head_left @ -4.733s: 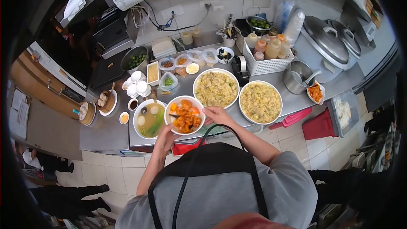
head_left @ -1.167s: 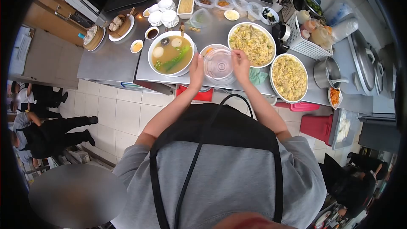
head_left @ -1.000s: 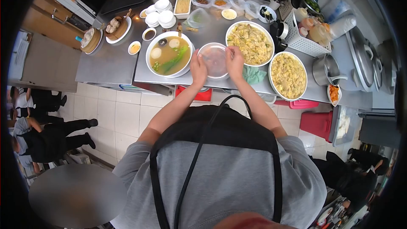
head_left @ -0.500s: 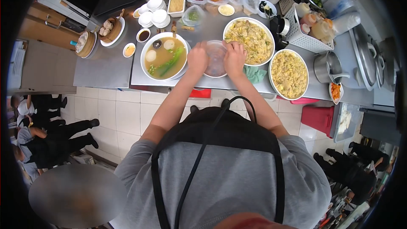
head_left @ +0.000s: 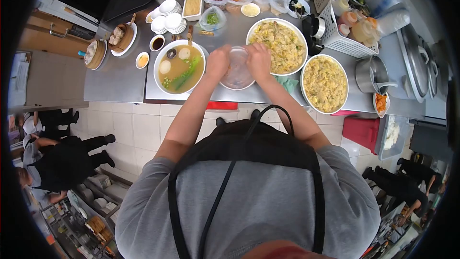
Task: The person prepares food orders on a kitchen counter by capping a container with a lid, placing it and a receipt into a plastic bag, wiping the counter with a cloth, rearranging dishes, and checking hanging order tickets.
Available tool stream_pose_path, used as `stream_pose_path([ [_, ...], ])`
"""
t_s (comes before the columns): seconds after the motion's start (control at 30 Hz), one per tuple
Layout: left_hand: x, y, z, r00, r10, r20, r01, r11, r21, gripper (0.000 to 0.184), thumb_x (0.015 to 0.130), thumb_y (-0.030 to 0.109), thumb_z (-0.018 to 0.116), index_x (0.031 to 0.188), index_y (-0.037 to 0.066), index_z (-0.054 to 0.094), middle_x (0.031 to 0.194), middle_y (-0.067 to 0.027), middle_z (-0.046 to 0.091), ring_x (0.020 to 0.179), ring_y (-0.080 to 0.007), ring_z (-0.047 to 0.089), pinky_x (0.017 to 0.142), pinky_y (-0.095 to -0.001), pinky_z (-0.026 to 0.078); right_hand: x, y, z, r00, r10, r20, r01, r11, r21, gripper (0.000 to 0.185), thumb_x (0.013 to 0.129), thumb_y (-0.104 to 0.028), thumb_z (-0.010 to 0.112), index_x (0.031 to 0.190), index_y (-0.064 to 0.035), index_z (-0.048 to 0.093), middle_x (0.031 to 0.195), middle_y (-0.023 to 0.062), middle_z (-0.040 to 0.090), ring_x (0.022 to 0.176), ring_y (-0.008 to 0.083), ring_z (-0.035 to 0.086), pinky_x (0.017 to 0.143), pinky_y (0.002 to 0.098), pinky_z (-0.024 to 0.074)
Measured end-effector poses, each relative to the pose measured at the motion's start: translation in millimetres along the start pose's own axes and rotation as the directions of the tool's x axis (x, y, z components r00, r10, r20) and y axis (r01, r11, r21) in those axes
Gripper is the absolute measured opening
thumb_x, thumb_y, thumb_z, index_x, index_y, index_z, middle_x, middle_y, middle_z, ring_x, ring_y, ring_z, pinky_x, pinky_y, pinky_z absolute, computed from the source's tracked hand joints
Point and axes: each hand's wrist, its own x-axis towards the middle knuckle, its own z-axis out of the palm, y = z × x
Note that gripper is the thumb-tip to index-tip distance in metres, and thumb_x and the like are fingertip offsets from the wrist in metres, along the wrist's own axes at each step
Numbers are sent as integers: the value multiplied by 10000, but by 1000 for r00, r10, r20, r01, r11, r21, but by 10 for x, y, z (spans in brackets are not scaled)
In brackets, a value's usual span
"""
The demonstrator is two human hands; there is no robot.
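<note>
A round tub with a translucent lid (head_left: pixel 237 70) sits on the steel counter in front of me, its pale pinkish content blurred under the lid. My left hand (head_left: pixel 219 62) is closed on its left rim. On the opposite rim, my right hand (head_left: pixel 259 61) has its fingers curled down; the fingertips are partly hidden. Left of the tub is a bowl of broth (head_left: pixel 180 67) with green stalks, pale round pieces and a spoon. A large bowl of yellow egg-like food (head_left: pixel 279 45) touches close by on the right, with a green cloth (head_left: pixel 287 84) below it.
Another bowl of yellow food (head_left: pixel 325 84) stands farther right, near a steel pot (head_left: pixel 371 74) and a white bottle basket (head_left: pixel 350 38). Small stacked dishes (head_left: pixel 174 22) and bagged ingredients (head_left: pixel 213 17) line the back. Dumpling steamers (head_left: pixel 120 37) are left. Other people stand at both sides.
The view has shifted slightly, so the counter items sit a little farther left. Both hands stay on the tub's rim. People at the left and right edges have changed posture.
</note>
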Motion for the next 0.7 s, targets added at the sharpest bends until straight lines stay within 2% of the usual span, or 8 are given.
stream_pose_path([
  [0.27,9,195,-168,985,-93,147,67,982,175,137,731,61,449,827,52,547,830,-167,581,811,-346,549,682,-430,445,34,79,-94,999,-41,21,43,995,-91,186,642,-45,547,798,-91,636,735,69,550,747,231,508,667,363,377],
  [0.33,50,66,-122,992,3,124,-23,986,164,162,745,86,464,876,59,555,848,-159,584,822,-342,548,693,-421,447,107,246,-313,998,-4,65,1,999,50,211,652,-33,529,835,-70,627,788,90,577,769,263,536,693,369,414],
  [0.4,74,39,-120,989,88,116,-105,983,153,191,759,110,479,926,67,562,866,-152,586,833,-338,547,704,-412,449,16,1034,-487,955,232,-186,-192,958,213,227,686,-33,509,890,-46,609,830,106,598,781,285,562,704,344,442],
  [0.43,102,91,-176,994,103,39,-107,988,115,217,764,127,499,965,74,559,887,-149,586,835,-327,552,704,-404,449,144,829,-1370,963,165,-213,-150,985,86,250,723,-17,485,943,-40,601,864,127,607,809,266,580,710,313,449],
  [0.47,132,175,-224,993,114,-39,-110,991,78,247,769,145,519,1004,80,556,908,-146,587,836,-317,557,705,-397,449,92,869,-1919,870,441,-223,-357,873,332,286,746,15,458,989,-48,596,918,118,611,851,225,585,748,282,439],
  [0.5,170,294,-256,991,130,-30,-128,989,70,247,769,145,519,1004,80,556,908,-146,587,836,-317,557,705,-397,449,-79,1219,-2355,872,324,-367,-365,930,-46,308,763,41,439,1017,-50,588,964,101,610,891,172,577,777,257,428],
  [0.57,232,550,-295,996,94,-2,-94,992,-81,242,768,142,544,1002,86,573,931,-135,593,790,-280,582,681,-365,456,-546,1843,-3065,775,252,-579,-319,948,-14,287,731,21,528,988,-79,605,810,136,624,723,176,600,669,287,457],
  [0.7,367,1095,-31,978,139,153,-70,918,-390,209,768,144,558,964,85,597,901,-117,608,711,-230,600,651,-323,458,-1539,2037,-3793,476,634,-609,-875,407,-260,330,692,-108,624,1018,-122,578,722,122,610,659,226,602,587,313,464],
])
